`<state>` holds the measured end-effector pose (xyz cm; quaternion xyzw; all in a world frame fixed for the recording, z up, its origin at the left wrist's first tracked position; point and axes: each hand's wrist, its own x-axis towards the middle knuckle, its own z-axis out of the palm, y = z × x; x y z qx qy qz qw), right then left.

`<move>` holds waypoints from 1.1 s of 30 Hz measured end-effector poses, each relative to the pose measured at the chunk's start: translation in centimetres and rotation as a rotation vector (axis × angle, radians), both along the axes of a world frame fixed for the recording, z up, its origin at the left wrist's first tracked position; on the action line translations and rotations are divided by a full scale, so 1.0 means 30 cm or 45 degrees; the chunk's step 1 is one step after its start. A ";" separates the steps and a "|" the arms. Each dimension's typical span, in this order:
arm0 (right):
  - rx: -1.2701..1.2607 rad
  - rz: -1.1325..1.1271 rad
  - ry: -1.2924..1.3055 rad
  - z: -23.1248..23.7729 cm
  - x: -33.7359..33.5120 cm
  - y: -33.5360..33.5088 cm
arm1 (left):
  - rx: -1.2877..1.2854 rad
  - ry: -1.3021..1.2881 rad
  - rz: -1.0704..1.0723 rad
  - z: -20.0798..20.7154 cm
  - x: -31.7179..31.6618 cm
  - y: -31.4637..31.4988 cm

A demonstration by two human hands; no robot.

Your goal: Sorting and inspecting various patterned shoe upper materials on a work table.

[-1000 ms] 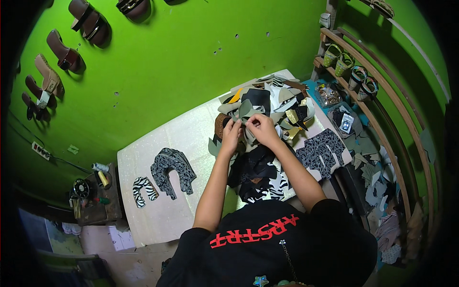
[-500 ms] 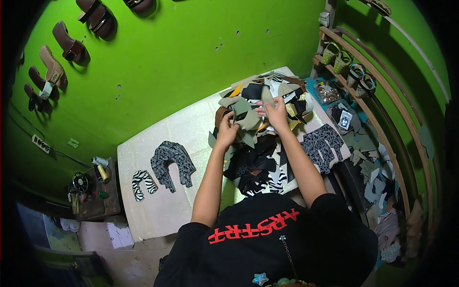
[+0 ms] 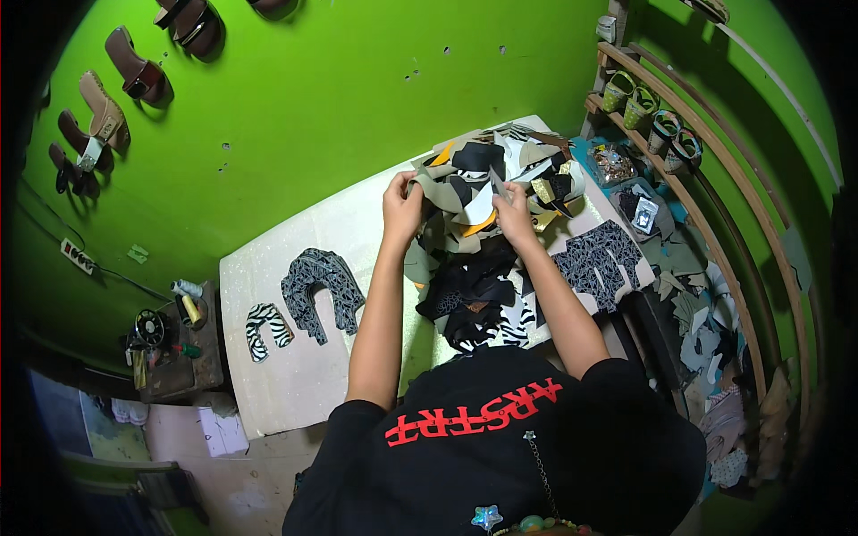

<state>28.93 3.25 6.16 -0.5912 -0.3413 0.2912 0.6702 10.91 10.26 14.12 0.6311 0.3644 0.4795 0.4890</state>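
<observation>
Over a heap of scraps (image 3: 474, 159) at the far side of the table, both my hands are at work. My left hand (image 3: 402, 207) is closed on the edge of an olive-grey scrap (image 3: 436, 193). To its right, my right hand (image 3: 513, 217) pinches a narrow grey scrap (image 3: 498, 182) that stands up from the fingers. The heap mixes olive, black, white, orange, gold and zebra-striped pieces. Nearer me is a pile of black scraps (image 3: 465, 290) with some zebra print. A U-shaped black-and-grey patterned piece (image 3: 308, 272) and a smaller zebra-striped piece (image 3: 260, 329) lie to the left.
Another patterned piece (image 3: 597, 263) lies at the table's right end. Beyond it, a wooden rack (image 3: 697, 138) holds small shoes (image 3: 640, 107), with scraps heaped below. Sandals (image 3: 136, 64) hang on the green wall. A small stand (image 3: 183, 371) with thread spools is left of the white table (image 3: 259, 277).
My left hand has moved left and away from me, lifting the olive-grey scrap's edge. My right hand has shifted slightly nearer me, its scrap now turned edge-on. The view has shifted slightly.
</observation>
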 end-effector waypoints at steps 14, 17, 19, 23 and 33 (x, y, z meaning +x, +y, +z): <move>0.101 0.430 0.180 -0.006 -0.096 -0.205 | -0.146 0.186 -0.558 0.180 -0.106 -0.196; 0.058 0.688 0.369 0.041 -0.141 -0.270 | -0.491 0.125 -0.811 0.085 -0.119 -0.218; -0.045 0.689 0.418 0.042 -0.144 -0.308 | -0.846 0.130 -0.878 0.015 -0.102 -0.228; -0.483 0.589 0.137 -0.114 -0.107 -0.325 | -0.692 0.371 -0.511 -0.293 -0.075 -0.224; -0.566 0.143 -0.527 -0.141 -0.141 -0.402 | -0.140 0.713 -0.004 -0.466 -0.207 -0.228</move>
